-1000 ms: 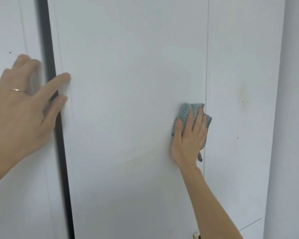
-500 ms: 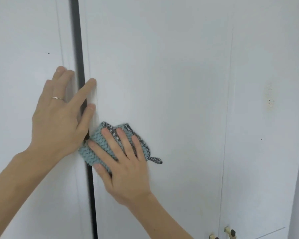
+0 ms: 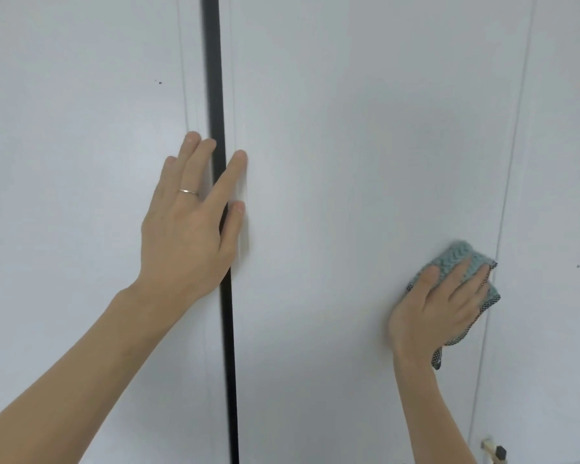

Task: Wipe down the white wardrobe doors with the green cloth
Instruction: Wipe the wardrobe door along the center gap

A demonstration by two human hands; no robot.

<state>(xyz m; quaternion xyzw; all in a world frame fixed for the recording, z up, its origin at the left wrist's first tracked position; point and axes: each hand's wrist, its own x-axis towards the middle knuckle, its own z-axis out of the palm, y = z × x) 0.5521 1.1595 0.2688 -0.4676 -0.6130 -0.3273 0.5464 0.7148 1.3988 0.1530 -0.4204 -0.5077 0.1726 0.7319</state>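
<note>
White wardrobe doors [image 3: 365, 162] fill the view, split by a black vertical strip [image 3: 215, 78]. A blue-green cloth [image 3: 462, 259] has a knitted cable pattern and a black-and-white checked edging. A silver ring [image 3: 188, 191] sits on one finger.

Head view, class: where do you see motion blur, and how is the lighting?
Head view: the green cloth and right hand smear slightly; the left hand casts a soft blurred shadow on the white door; light even, no glare.
</note>
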